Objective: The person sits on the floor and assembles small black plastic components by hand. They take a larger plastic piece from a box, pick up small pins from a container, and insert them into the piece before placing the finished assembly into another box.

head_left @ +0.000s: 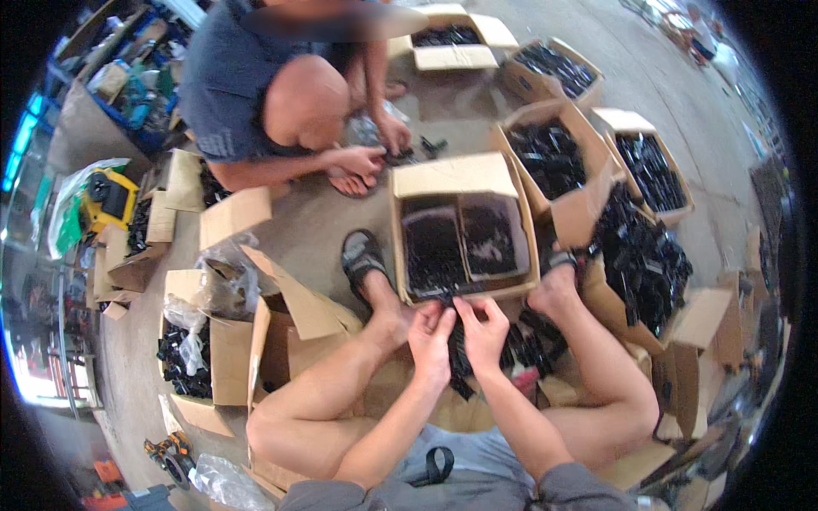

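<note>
My left hand [432, 334] and my right hand [483, 330] meet at the near edge of an open cardboard box [452, 176]. Their fingertips are pinched on a small black part [447, 299], mostly hidden by the fingers and too small to name. A divider splits the box into two compartments, with many tiny dark pieces [433, 247] on the left side and more on the right. Between my legs, just below the hands, lie loose black plastic parts [516, 347].
Opposite me a crouching person [221, 94] handles small black parts on the floor. Boxes full of black parts [545, 157] stand at the far right, with a heaped one [639, 264] beside my right leg. At left are another open box [234, 362] and a yellow-black device [109, 198].
</note>
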Demonstrator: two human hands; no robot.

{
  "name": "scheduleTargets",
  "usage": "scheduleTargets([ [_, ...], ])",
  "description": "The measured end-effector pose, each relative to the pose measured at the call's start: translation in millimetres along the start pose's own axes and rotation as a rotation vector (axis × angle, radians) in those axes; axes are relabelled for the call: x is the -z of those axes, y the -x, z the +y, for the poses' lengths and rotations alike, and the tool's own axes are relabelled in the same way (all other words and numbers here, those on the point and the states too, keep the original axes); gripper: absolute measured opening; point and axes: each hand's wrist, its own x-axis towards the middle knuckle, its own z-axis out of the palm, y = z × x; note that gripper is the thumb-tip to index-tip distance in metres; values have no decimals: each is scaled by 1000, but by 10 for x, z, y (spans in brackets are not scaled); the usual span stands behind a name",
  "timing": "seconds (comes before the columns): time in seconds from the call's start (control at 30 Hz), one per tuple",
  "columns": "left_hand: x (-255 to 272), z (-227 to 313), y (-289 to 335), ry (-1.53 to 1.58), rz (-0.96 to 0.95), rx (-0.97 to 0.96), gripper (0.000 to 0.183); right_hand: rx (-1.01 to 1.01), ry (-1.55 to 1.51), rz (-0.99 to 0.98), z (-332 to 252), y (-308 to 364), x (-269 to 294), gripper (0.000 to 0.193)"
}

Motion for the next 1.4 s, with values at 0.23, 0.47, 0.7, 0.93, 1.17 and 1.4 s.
scheduleTargets([
  [0.23,110,-29,148,-30,-30,-1,23,-140,-279,-11,147,148,18,18],
  [0.47,489,245,147,73,-5,19,28,-52,87,79,249,98,471,16],
  [0.7,1059,700,73,-185,59,-42,28,445,915,-734,441,239,1089,32],
  [0.93,1178,562,454,-1204,-347,228,25,623,1152,-828,648,664,1061,57],
  [1.17,1569,-30,443,-1946,-481,138,32,625,1165,-721,874,727,986,33],
  [1.4,1046,-344,597,-2070,-994,-899,37,332,741,-667,730,656,1020,13],
])
